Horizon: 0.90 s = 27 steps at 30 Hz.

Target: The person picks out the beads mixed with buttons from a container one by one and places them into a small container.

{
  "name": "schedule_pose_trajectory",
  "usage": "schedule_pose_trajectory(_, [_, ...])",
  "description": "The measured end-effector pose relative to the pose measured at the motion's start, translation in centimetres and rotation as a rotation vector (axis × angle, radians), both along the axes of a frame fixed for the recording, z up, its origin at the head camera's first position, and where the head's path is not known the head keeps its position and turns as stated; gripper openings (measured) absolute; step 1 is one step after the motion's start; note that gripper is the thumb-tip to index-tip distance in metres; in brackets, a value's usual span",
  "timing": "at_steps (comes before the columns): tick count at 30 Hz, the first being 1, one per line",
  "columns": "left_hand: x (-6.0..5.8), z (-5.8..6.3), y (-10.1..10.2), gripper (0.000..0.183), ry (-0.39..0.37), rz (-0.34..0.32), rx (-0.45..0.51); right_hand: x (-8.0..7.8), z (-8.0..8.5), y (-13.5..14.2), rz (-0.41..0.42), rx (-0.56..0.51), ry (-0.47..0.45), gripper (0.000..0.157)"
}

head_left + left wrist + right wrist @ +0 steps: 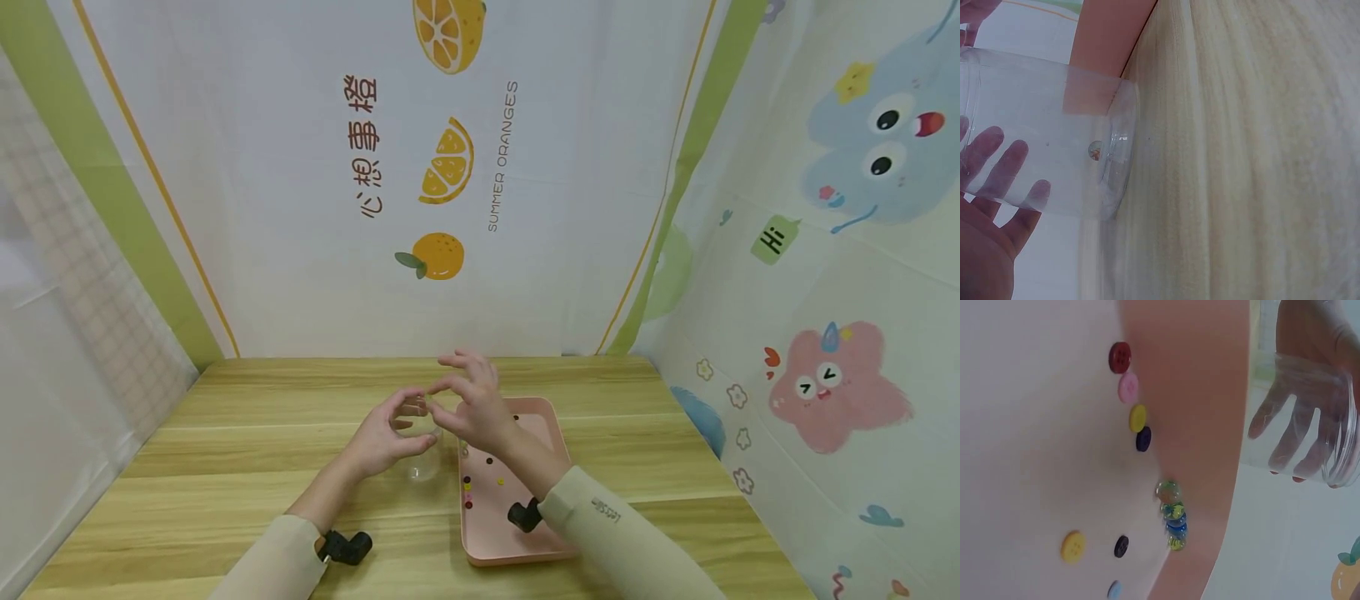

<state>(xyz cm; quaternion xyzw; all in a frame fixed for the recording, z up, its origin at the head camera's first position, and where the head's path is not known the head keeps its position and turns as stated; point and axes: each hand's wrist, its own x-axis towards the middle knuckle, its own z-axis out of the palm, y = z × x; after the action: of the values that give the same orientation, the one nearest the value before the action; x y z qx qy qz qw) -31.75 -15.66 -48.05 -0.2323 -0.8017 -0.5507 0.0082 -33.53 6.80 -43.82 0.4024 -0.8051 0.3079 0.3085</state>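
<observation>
A clear plastic jar (423, 463) stands upright on the wooden table, left of a pink tray (517, 550). My left hand (378, 437) grips it near the rim, thumb on the near side and fingers round the far side. One glass marble (1094, 150) shows low inside the jar. Above the jar's mouth, my right hand (480, 408) pinches a small yellowish-green marble (427, 399) between thumb and index finger, its other fingers spread. Several marbles (1173, 510) lie in a row along the tray's wall.
Inside the tray are several loose buttons, among them a red button (1120, 357), a pink button (1128, 387), a yellow button (1073, 546) and a black button (1121, 546). A printed cloth (300, 292) hangs behind the table, another on the right side.
</observation>
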Motion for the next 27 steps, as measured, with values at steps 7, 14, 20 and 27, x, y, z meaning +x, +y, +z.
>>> schedule_pose_trajectory(7, [-0.1,-0.1,0.0,0.07,0.0,0.007,0.0,-0.1,-0.4,-0.2,0.009,0.023,-0.057,0.013])
schedule_pose_trajectory(14, [-0.1,-0.1,-0.2,0.069,0.027,0.003,-0.012,0.1,-0.5,-0.6,0.028,0.051,-0.09,0.014])
schedule_pose_trajectory(20, [-0.2,-0.1,-0.1,0.067,0.018,0.007,-0.001,0.3,-0.6,-0.9,0.043,0.051,-0.125,0.014])
schedule_pose_trajectory(27, [-0.1,0.0,-0.1,0.066,0.031,0.002,-0.004,0.5,-0.6,-1.1,0.039,0.048,-0.145,0.014])
